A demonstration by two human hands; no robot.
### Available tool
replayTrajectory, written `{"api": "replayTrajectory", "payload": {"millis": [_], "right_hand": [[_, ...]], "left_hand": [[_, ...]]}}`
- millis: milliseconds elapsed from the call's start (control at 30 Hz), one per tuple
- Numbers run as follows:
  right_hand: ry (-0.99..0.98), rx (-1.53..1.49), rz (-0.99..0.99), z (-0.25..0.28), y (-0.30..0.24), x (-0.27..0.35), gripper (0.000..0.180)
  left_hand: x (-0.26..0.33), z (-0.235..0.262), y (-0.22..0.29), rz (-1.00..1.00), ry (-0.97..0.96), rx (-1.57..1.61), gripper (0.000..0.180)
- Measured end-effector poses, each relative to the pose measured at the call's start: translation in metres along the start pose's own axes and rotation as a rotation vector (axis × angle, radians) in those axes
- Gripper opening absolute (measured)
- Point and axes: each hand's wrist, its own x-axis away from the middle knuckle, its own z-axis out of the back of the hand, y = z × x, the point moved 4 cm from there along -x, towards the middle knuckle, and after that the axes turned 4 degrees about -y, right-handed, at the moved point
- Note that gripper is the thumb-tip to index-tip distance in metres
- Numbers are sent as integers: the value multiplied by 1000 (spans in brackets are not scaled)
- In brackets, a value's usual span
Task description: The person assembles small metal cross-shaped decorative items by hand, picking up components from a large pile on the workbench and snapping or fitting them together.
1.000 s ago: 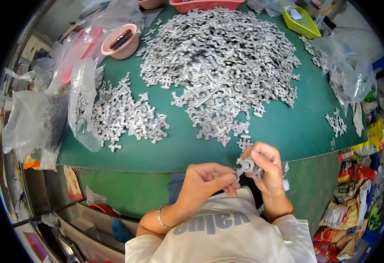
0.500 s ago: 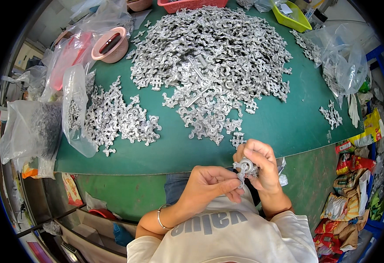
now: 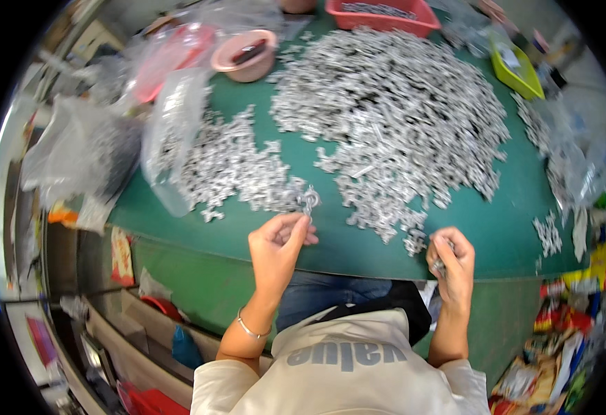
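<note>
My left hand [image 3: 275,245] pinches a small silver-grey metal casting [image 3: 310,199] with a ring-shaped part, held out at the right edge of the smaller heap of castings [image 3: 237,169]. Over the table's front edge, my right hand [image 3: 456,261] is closed, with a bit of grey metal [image 3: 438,265] showing between its fingers; most of that piece is hidden. A separate casting [image 3: 414,242] lies just left of the right hand, at the near tip of the large pile of similar castings [image 3: 393,111]. The view is blurred by motion.
The green table [image 3: 303,162] carries a pink bowl [image 3: 261,67] with a dark red object, a red basket [image 3: 386,22], a yellow-green basket [image 3: 517,76] and filled clear plastic bags [image 3: 75,149]. A few castings [image 3: 546,234] lie at the right. Colourful packets [image 3: 559,318] are stacked beyond the table's right side.
My hands have parted. The left one moved left and forward with a casting to the smaller heap; the right one moved right, still closed. The whole view has shifted.
</note>
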Motion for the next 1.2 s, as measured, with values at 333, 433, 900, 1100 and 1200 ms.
{"api": "replayTrajectory", "payload": {"millis": [333,433,900,1100,1200], "right_hand": [[-75,-52,18,-2,5,5,12],[-81,-72,38,11,4,10,13],[-45,-194,55,26,-2,24,14],[-67,-207,66,25,-3,21,13],[-60,-171,79,22,1,25,12]], "left_hand": [[-10,22,2,-553,348,-839,39],[-12,3,16,-641,232,-1017,40],[-55,22,-21,-748,-68,-1361,28],[-71,40,-23,-795,-16,-1346,27],[-75,57,-30,-774,47,-1394,28]]}}
